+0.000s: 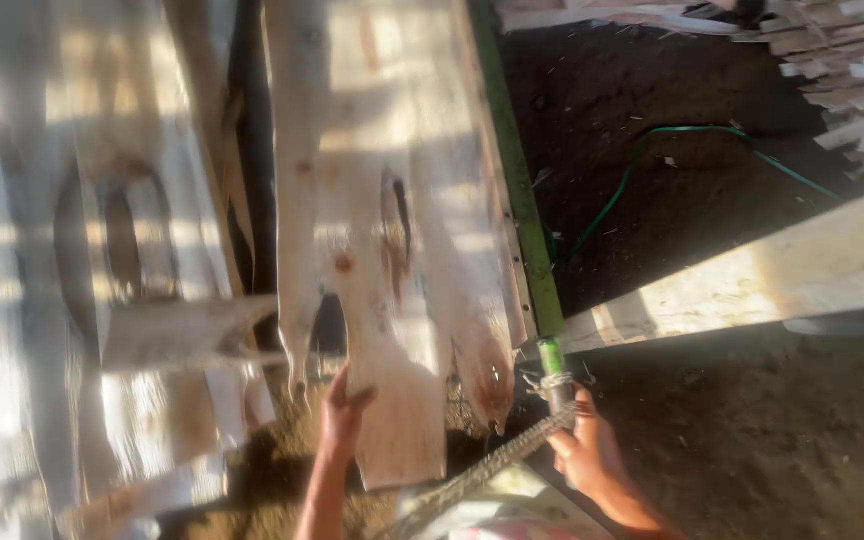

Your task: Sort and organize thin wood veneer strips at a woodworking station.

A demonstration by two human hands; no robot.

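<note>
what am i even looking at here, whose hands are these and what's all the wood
This is one picture from a camera worn on a person's head, looking down at that person's own two bare hands; there is no machine arm here. The left hand grips the near end of a pale, rough wooden plank that lies among other planks. The right hand is closed around a braided hose or cable next to a green fitting. A green metal rail runs along the planks' edge. Beyond it is dark dirt ground, a thin green hose and a pile of cut wood strips. The picture is blurred, so finer detail cannot be told.
</note>
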